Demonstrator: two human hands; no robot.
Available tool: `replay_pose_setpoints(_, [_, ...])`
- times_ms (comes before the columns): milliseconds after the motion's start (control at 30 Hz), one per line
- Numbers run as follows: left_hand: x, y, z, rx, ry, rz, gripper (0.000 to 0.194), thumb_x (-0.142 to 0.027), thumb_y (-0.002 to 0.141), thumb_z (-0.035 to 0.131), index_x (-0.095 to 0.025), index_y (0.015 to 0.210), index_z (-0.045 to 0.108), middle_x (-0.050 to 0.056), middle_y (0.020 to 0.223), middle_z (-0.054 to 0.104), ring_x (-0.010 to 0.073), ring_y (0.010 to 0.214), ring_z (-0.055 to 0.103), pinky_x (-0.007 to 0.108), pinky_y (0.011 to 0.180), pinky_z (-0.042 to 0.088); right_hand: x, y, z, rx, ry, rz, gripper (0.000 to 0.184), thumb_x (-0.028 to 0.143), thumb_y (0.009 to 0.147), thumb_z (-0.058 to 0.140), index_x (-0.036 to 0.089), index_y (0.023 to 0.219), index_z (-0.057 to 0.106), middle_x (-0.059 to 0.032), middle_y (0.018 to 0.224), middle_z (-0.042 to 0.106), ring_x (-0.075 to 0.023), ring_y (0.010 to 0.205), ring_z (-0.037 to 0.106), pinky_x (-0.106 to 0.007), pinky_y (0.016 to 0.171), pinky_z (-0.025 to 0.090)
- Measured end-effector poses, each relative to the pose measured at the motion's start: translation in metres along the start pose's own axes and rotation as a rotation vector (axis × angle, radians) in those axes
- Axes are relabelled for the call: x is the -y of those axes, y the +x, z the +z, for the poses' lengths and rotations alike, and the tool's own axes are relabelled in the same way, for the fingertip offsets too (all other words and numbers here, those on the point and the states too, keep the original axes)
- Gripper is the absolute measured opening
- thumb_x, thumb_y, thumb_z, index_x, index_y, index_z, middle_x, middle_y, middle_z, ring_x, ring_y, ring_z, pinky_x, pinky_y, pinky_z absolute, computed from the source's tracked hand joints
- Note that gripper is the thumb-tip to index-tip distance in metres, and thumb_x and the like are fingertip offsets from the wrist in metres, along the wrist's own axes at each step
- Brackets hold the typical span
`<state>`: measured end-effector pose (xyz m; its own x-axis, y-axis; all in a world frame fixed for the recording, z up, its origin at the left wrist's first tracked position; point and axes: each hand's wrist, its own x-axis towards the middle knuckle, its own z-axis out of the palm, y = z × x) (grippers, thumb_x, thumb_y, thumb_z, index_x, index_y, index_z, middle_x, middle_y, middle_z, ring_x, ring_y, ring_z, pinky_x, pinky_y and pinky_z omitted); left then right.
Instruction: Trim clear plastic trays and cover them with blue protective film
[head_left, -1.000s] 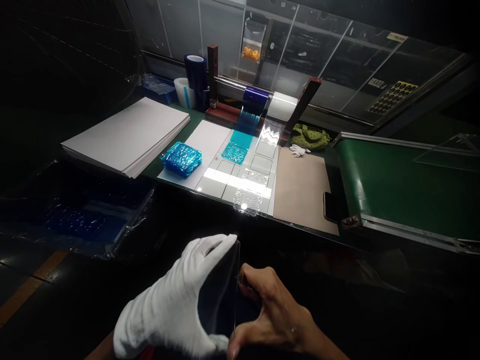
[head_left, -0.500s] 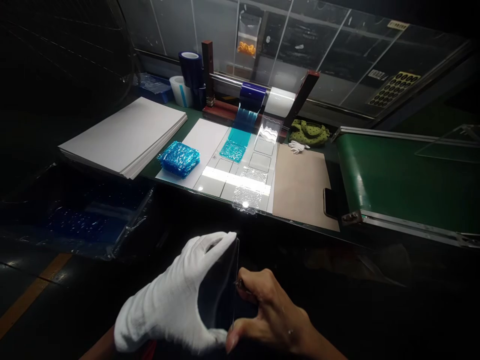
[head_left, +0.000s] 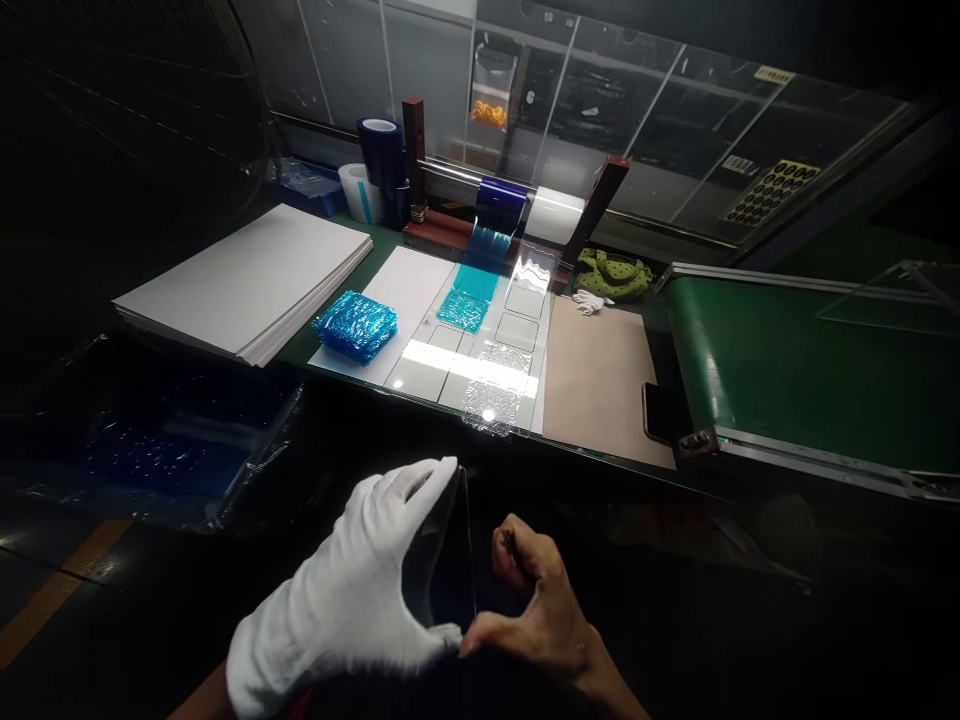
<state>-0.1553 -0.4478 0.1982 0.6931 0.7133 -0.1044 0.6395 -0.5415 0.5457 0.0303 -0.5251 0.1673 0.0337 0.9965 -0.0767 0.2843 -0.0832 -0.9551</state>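
Note:
My left hand point(head_left: 345, 585) wears a white glove and grips a thin clear panel point(head_left: 457, 555) by its edges, fingers at the top and thumb at the bottom. The panel stands nearly edge-on and looks dark against the background. Beside its right edge is my bare right hand point(head_left: 544, 605). Its thumb tip lies at the panel's lower corner, close to the gloved thumb. The other fingers are curled in, and a small dark thing shows among them, too unclear to name.
On the bench sit a white paper stack point(head_left: 247, 280), blue film-wrapped pieces point(head_left: 356, 327) and a stand with a blue film roll point(head_left: 501, 203) and a clear film roll point(head_left: 555, 213). Farther right are a brown sheet point(head_left: 596, 380), a phone point(head_left: 660, 412) and a green conveyor point(head_left: 810, 370).
The fingers of my right hand have drawn away from the panel's edge to the right, while its thumb stays near the lower corner. My left hand still holds the panel, slightly farther left.

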Motion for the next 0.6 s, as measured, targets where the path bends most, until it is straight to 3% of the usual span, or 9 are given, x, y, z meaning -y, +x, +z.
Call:
replay_pose_setpoints(100, [0.0,0.002,0.004,-0.053,0.072,0.001,0.115,-0.056,0.054,0.07,-0.023,0.147,0.009,0.013,0.142,0.033,0.0348,0.126,0.036,0.046,0.1,0.04,-0.006,0.005,-0.013,0.046,-0.008,0.048,0.06,0.058,0.049,0.078,0.022,0.066,0.033,0.0077,0.062,0.032,-0.007,0.054,0.025,-0.02,0.043,0.023])
replay_pose_setpoints(200, [-0.002,0.006,0.008,-0.122,0.179,-0.022,0.114,-0.049,0.053,0.071,-0.018,0.146,0.012,0.014,0.138,0.039,0.0327,0.123,0.04,0.047,0.101,0.035,-0.028,0.022,-0.037,0.013,-0.111,0.066,0.042,0.059,0.072,0.06,0.021,0.085,0.047,0.0044,0.07,0.042,-0.0104,0.061,0.04,-0.021,0.053,0.036])
replay_pose_setpoints(300, [-0.007,0.009,0.008,-0.156,0.275,-0.065,0.108,-0.046,0.056,0.068,-0.013,0.145,0.016,0.016,0.136,0.043,0.0312,0.123,0.041,0.049,0.101,0.032,-0.07,0.055,-0.069,-0.066,-0.48,0.163,0.026,0.039,0.092,0.039,0.02,0.108,0.048,-0.0007,0.084,0.053,-0.0139,0.074,0.053,-0.024,0.068,0.043])
replay_pose_setpoints(367, [-0.012,0.01,0.007,-0.152,0.332,-0.109,0.1,-0.043,0.06,0.065,-0.01,0.143,0.02,0.017,0.135,0.044,0.0303,0.122,0.042,0.049,0.1,0.03,-0.102,0.083,-0.092,-0.106,-0.89,0.299,0.026,0.022,0.093,0.031,0.018,0.112,0.048,-0.0061,0.098,0.057,-0.0163,0.085,0.057,-0.026,0.074,0.043])
replay_pose_setpoints(467, [-0.018,0.012,0.007,-0.129,0.405,-0.181,0.094,-0.04,0.062,0.063,-0.006,0.141,0.025,0.018,0.135,0.045,0.0305,0.119,0.043,0.049,0.097,0.031,-0.137,0.124,-0.128,-0.145,-1.037,0.381,0.037,0.005,0.087,0.03,0.013,0.118,0.049,-0.0152,0.109,0.055,-0.0223,0.093,0.057,-0.032,0.077,0.042])
replay_pose_setpoints(600, [-0.02,0.017,0.013,-0.144,0.475,-0.272,0.1,-0.043,0.06,0.065,-0.003,0.142,0.024,0.021,0.137,0.042,0.0339,0.12,0.041,0.051,0.095,0.031,-0.147,0.161,-0.166,-0.186,-1.093,0.394,0.038,0.004,0.084,0.035,0.009,0.119,0.05,-0.0206,0.113,0.054,-0.0279,0.103,0.053,-0.037,0.082,0.041])
